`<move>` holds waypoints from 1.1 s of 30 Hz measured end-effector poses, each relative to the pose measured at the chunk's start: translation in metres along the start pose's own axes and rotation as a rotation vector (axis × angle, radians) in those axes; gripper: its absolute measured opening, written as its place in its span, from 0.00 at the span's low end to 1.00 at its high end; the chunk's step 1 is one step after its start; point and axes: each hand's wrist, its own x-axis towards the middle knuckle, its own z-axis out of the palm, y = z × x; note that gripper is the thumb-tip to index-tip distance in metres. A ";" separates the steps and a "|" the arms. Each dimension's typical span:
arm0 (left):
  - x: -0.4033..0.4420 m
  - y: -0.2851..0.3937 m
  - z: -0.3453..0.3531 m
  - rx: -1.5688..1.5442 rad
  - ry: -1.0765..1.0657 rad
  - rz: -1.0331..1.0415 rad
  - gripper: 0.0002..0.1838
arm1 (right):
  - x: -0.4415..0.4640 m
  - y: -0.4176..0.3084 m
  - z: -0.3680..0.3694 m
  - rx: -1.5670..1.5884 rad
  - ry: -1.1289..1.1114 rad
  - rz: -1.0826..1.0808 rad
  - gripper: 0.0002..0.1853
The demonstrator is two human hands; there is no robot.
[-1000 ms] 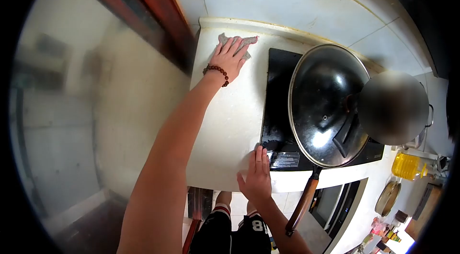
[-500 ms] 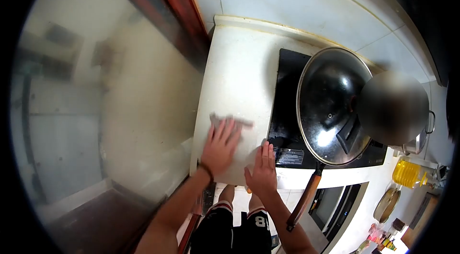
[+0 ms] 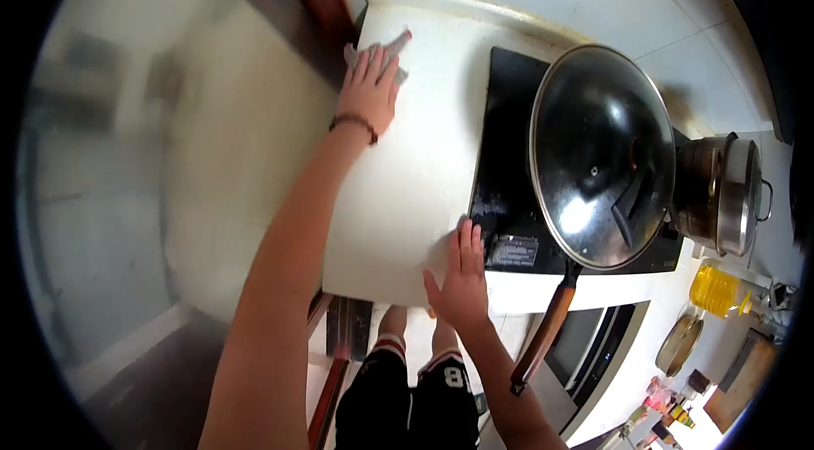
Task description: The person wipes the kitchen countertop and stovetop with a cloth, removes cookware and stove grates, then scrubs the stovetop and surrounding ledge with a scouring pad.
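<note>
My left hand [image 3: 369, 98], with a dark beaded bracelet at the wrist, presses a crumpled greyish cloth [image 3: 392, 50] against the white countertop [image 3: 407, 170] near its far left corner. The fingers lie over the cloth and hide part of it. Beside the black cooktop [image 3: 500, 187], my right hand [image 3: 460, 285] rests on the counter near the front edge. Its fingers are stretched out, touching the cooktop's edge or just beside it, and it holds nothing.
A wok with a glass lid [image 3: 602, 153] stands on the cooktop, its wooden handle [image 3: 547, 327] jutting past the front edge. Behind it is a steel pot [image 3: 738, 195]. A yellow oil jug [image 3: 714, 289] stands to the right. A glass panel [image 3: 229, 153] borders the counter's left side.
My left hand has slid the cloth away from me, to the far left corner of the counter. My right hand has stayed beside the cooktop. The view has shifted slightly.
</note>
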 end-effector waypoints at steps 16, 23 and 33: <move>-0.356 0.228 -0.070 -0.182 -0.317 -0.006 0.35 | -0.053 -0.001 0.014 0.220 0.128 -0.314 0.27; -0.346 0.329 -0.013 -0.330 -0.183 0.009 0.36 | -0.138 0.112 -0.015 0.235 0.207 -0.185 0.22; -0.284 0.505 0.022 -0.408 0.128 0.145 0.27 | -0.277 0.293 -0.165 0.336 0.310 0.193 0.24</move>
